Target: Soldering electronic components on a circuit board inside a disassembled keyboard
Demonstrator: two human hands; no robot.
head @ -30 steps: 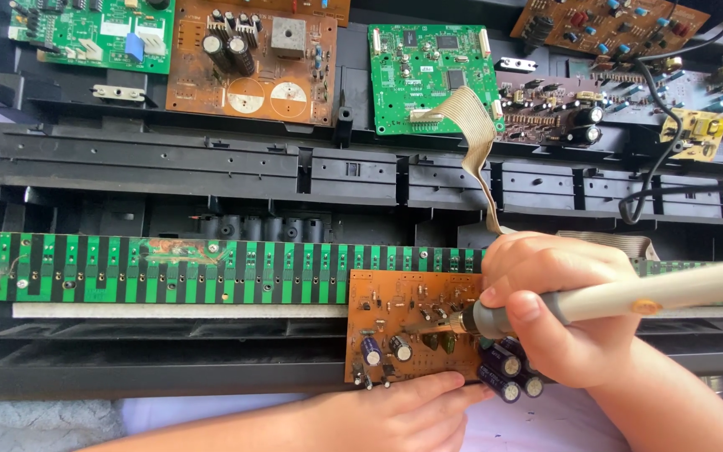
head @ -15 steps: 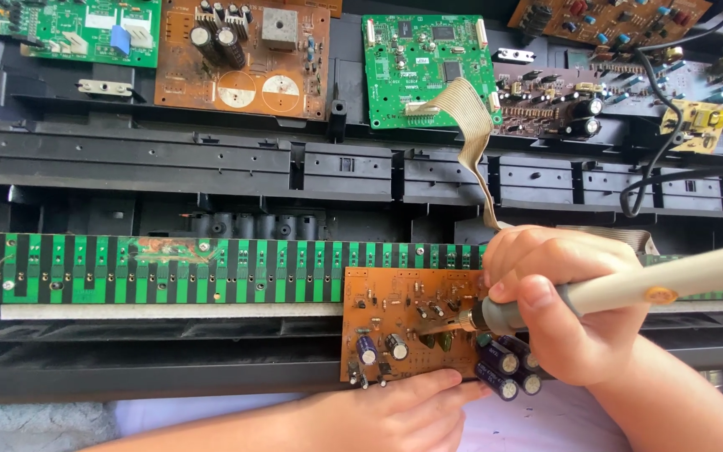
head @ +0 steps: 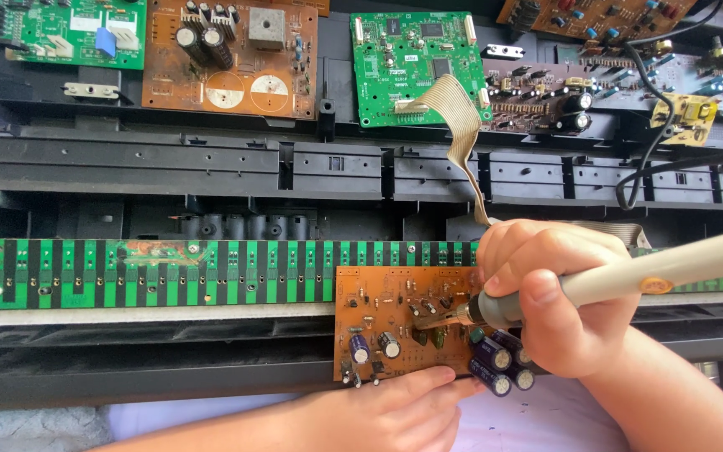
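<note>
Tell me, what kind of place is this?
Probably an electronics repair bench. A right hand holds a soldering iron to a small orange circuit board, which the left hand steadies. Behind lie an opened black chassis and a long green contact strip.

Both hands, left and right, are bare (no gloves, no sleeves).

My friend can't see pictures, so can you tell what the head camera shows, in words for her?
A person's right hand holds a soldering iron with its tip on a small orange circuit board, while the left hand steadies the board's bottom edge. The board lies on a long green and black striped strip inside an opened black casing, with more circuit boards along the top.
</note>
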